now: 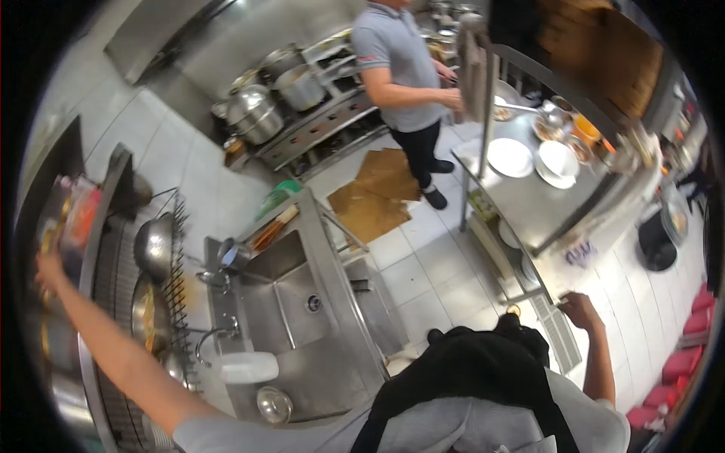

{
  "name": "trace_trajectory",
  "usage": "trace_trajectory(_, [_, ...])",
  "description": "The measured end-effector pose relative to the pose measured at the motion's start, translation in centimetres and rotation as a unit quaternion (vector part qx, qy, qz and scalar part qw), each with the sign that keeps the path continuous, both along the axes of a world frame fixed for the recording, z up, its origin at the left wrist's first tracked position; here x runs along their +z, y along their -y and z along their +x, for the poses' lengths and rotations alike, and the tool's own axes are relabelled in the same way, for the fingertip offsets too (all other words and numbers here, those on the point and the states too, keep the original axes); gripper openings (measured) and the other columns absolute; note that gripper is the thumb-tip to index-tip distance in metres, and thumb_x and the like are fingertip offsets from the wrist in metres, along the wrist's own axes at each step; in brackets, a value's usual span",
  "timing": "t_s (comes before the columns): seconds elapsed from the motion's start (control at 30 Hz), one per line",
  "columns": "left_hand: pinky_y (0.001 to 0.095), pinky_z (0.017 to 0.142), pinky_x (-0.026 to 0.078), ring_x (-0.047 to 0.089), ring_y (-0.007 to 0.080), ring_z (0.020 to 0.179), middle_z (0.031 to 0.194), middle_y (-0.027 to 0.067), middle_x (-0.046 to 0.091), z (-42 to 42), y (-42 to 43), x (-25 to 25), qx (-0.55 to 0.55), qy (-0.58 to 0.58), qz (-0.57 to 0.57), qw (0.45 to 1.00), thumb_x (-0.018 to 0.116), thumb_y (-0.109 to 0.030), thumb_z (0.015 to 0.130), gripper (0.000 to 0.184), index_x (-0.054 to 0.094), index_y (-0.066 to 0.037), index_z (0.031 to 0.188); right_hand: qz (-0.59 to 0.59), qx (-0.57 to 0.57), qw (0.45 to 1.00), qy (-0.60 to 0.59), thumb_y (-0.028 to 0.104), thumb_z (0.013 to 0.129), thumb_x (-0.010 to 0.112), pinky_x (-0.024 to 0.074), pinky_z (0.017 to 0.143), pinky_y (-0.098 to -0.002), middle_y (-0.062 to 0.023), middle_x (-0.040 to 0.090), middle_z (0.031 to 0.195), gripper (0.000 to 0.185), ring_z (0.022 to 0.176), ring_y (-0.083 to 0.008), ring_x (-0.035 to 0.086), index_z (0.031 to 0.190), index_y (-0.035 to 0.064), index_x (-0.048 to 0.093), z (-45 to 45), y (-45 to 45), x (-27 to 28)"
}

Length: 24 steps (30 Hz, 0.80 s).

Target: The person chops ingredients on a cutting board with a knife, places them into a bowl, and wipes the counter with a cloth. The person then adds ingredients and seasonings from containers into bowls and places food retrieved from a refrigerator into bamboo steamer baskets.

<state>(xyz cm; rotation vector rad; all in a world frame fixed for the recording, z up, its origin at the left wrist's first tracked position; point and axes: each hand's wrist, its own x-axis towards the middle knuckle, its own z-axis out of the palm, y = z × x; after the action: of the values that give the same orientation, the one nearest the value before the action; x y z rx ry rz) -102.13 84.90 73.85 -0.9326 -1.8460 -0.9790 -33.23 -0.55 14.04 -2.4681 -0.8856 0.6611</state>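
Note:
My left hand is stretched up to a high metal shelf at the far left. Its fingers are blurred beside a yellowish item, and whether they grip it is not clear. Close by on that shelf is a red-and-clear plastic package. My right hand hangs low at the right, fingers curled in, near the front corner of a steel table; I make out nothing in it.
Below my left arm, metal bowls sit on a wire rack beside a steel sink. A white container stands at the sink's edge. A co-worker stands near flattened cardboard. White plates lie on the table.

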Motion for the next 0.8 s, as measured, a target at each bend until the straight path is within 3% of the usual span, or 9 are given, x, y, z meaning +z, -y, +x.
trace_trajectory(0.07, [0.0622,0.098,0.025,0.036,0.0462,0.124,0.137,0.0253,0.040,-0.7,0.7,-0.4,-0.020,-0.003,0.022,1.000,0.059,-0.059,0.071,0.082,0.039,-0.018,0.139,0.045,-0.064,0.997,-0.028,0.021,0.081,0.064,0.0504,0.072,-0.0376,-0.0214,0.067,0.092,0.032,0.084,-0.0348,0.065,0.102,-0.0031,0.063,-2.1,-2.4,1.1])
trace_trajectory(0.2, [0.0541,0.097,0.032,0.042,0.0398,0.120,0.133,0.0223,0.046,2.6,5.7,-3.1,-0.134,-0.060,0.116,0.982,0.061,-0.043,0.076,0.067,0.044,-0.015,0.134,0.096,-0.001,0.995,-0.020,0.019,0.084,0.063,0.0521,0.075,-0.0373,-0.0210,0.067,0.093,0.030,0.087,-0.0305,0.066,0.105,-0.0033,0.062,-3.1,-6.1,3.3])
trace_trajectory(0.4, [0.0419,0.095,0.043,0.052,0.0303,0.114,0.129,0.0176,0.053,16.9,27.3,-12.3,-0.391,-0.185,0.207,0.878,0.064,-0.020,0.083,0.047,0.053,-0.010,0.127,0.242,0.058,0.960,-0.128,0.023,0.084,0.068,0.0513,0.086,-0.0363,-0.0148,0.065,0.109,0.044,0.098,-0.0275,0.064,0.120,-0.0003,0.056,-2.9,-9.8,9.0])
trace_trajectory(0.47, [0.0378,0.095,0.047,0.056,0.0272,0.112,0.127,0.0161,0.056,25.3,34.8,-17.9,-0.582,-0.200,0.168,0.770,0.065,-0.013,0.085,0.041,0.056,-0.009,0.125,0.337,0.109,0.924,-0.142,0.024,0.083,0.070,0.0470,0.093,-0.0378,-0.0149,0.056,0.125,0.054,0.115,-0.0268,0.055,0.128,0.0018,0.050,-2.8,-10.9,11.6])
trace_trajectory(0.53, [0.0484,0.093,0.048,0.055,0.0371,0.110,0.124,0.0211,0.055,33.1,40.9,-24.8,-0.832,-0.203,0.142,0.497,0.069,-0.020,0.083,0.033,0.055,0.000,0.106,0.440,0.176,0.874,-0.104,0.029,0.077,0.075,0.0396,0.101,-0.0385,-0.0149,0.044,0.138,0.073,0.129,-0.0247,0.040,0.136,0.0037,0.041,-3.1,-11.5,14.0])
trace_trajectory(0.63, [0.0498,0.089,0.048,0.051,0.0391,0.114,0.125,0.0240,0.050,42.8,50.8,-37.8,-0.936,-0.069,-0.015,0.345,0.078,-0.057,0.061,0.069,0.048,-0.007,0.098,0.519,0.229,0.823,-0.030,0.039,0.067,0.082,0.0327,0.106,-0.0377,-0.0143,0.037,0.143,0.095,0.132,-0.0233,0.035,0.141,0.0039,0.034,-2.8,-9.8,14.7])
trace_trajectory(0.67, [0.0499,0.091,0.047,0.051,0.0398,0.114,0.125,0.0222,0.050,45.9,55.3,-40.0,-0.953,-0.045,-0.072,0.290,0.079,-0.056,0.060,0.068,0.047,-0.008,0.097,0.520,0.221,0.825,-0.024,0.039,0.067,0.082,0.0327,0.106,-0.0377,-0.0143,0.037,0.143,0.095,0.132,-0.0233,0.035,0.141,0.0039,0.034,-2.1,-8.2,14.4])
trace_trajectory(0.73, [0.0551,0.097,0.041,0.046,0.0437,0.119,0.126,0.0220,0.049,50.4,60.6,-45.8,-0.975,-0.028,-0.108,0.190,0.079,-0.053,0.063,0.065,0.045,-0.008,0.094,0.465,0.266,0.817,-0.214,0.046,0.055,0.086,0.0278,0.109,-0.0366,-0.0138,0.039,0.142,0.113,0.132,-0.0237,0.036,0.143,0.0031,0.030,-0.3,-4.6,12.5])
trace_trajectory(0.8, [0.0609,0.100,0.034,0.042,0.0497,0.122,0.126,0.0203,0.050,52.8,66.3,-48.4,-0.979,-0.003,-0.162,0.126,0.080,-0.043,0.068,0.058,0.047,-0.008,0.101,0.387,0.256,0.866,-0.186,0.048,0.049,0.088,0.0267,0.109,-0.0353,-0.0141,0.040,0.141,0.119,0.131,-0.0226,0.036,0.143,0.0027,0.030,2.0,0.3,8.6])
